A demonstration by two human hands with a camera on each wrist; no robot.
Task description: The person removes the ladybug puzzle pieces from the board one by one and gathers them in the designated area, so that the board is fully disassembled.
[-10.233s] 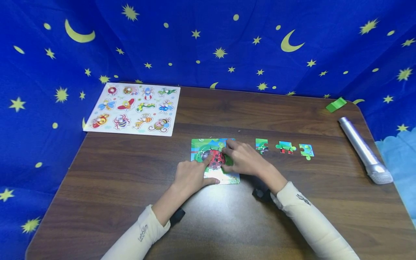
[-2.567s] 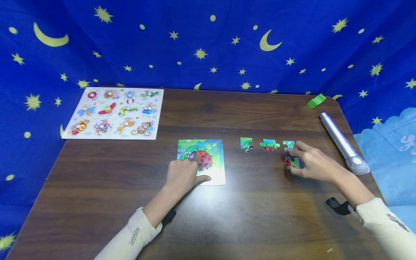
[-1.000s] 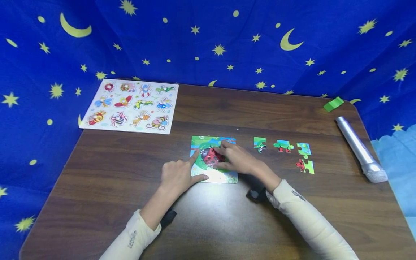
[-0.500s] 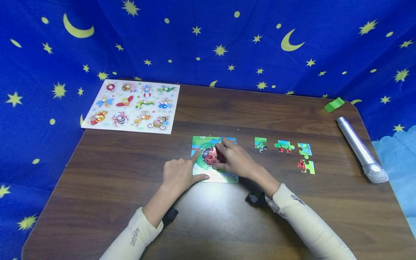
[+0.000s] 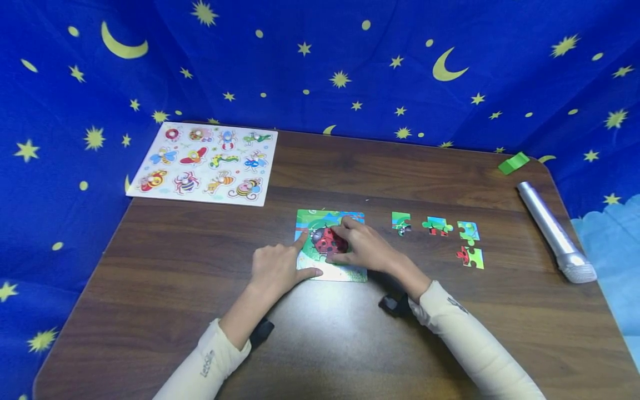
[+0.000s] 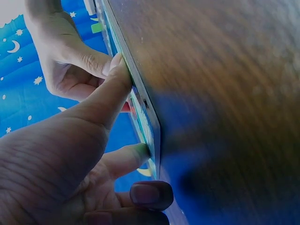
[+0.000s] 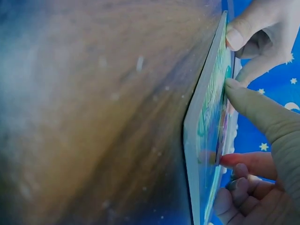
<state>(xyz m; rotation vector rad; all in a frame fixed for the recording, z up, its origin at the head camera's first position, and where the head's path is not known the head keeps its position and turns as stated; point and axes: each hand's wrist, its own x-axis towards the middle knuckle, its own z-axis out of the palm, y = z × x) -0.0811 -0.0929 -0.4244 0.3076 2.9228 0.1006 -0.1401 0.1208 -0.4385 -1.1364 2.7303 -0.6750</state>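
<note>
A square jigsaw board (image 5: 320, 272) with a ladybug picture lies mid-table. My left hand (image 5: 275, 269) rests at its left side, index finger and thumb stretched onto the board. From the right, my right hand (image 5: 372, 244) reaches over it, pinching a red ladybug puzzle piece (image 5: 341, 240) between thumb and index finger. In the right wrist view the piece's edge stands slightly proud of the board. Loose pieces lie to the right: a green one (image 5: 400, 220), a red-and-green one (image 5: 438, 224), a blue-green one (image 5: 468, 229) and a red-and-lime one (image 5: 473, 257).
A white knob puzzle (image 5: 202, 164) of insects lies at the back left. On the right are a silver microphone (image 5: 555, 230) and a small green block (image 5: 514, 163). A blue star-patterned cloth (image 5: 320, 72) hangs behind the wooden table (image 5: 320, 344).
The right hand set a red-and-lime piece down among the loose ones, then returned to the board. Over the last half second the pinched piece tilts slightly; the left hand stays put.
</note>
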